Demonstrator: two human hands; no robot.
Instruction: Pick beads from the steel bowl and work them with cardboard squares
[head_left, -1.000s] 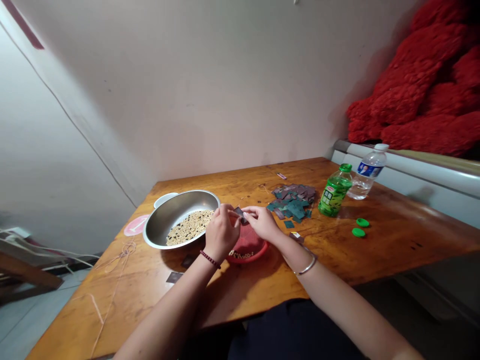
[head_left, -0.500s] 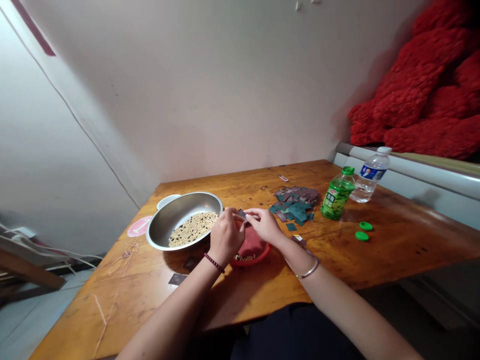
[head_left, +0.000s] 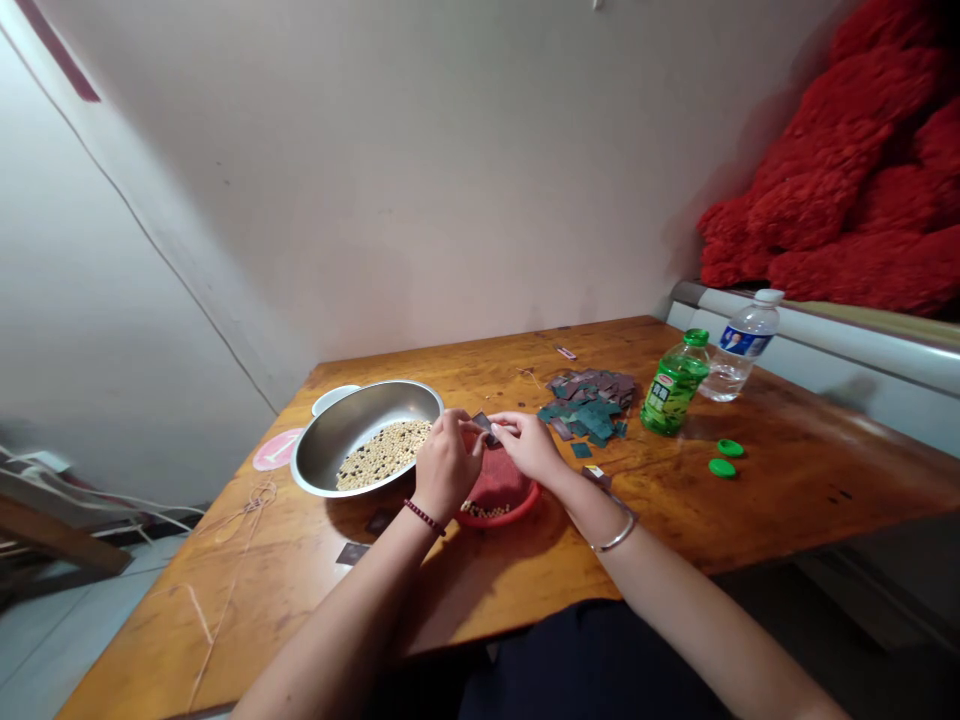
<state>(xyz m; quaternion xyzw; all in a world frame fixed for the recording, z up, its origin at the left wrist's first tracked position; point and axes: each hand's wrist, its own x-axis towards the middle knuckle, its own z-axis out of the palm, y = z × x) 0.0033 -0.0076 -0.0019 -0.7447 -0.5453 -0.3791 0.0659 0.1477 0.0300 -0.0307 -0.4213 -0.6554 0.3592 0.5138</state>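
Observation:
Both hands meet over a red mesh basket (head_left: 504, 482), which has a few pale beads or beans (head_left: 484, 510) along its near side. Between my fingertips is a small dark square patch (head_left: 484, 424), tilted up. My right hand (head_left: 525, 442) pinches its right edge. My left hand (head_left: 448, 462) is closed at its left side; what else those fingers hold is hidden. To the left, a steel bowl (head_left: 319, 455) leans at a tilt, with many pale and some black beads or beans (head_left: 382, 455) inside. A pile of dark green and brown patches (head_left: 592, 405) lies right of my hands.
On the right stand a green-labelled bottle (head_left: 675, 385) and a clear water bottle (head_left: 739, 350), with two green lids (head_left: 726, 460) nearby. Loose thread (head_left: 244, 510) and a pink disc (head_left: 276, 450) are at the left. Red fluffy material (head_left: 840, 190) is heaped behind.
The dark patch between my fingers shows more of its face and sits tilted higher. My hands stay over the basket, and the view has shifted slightly.

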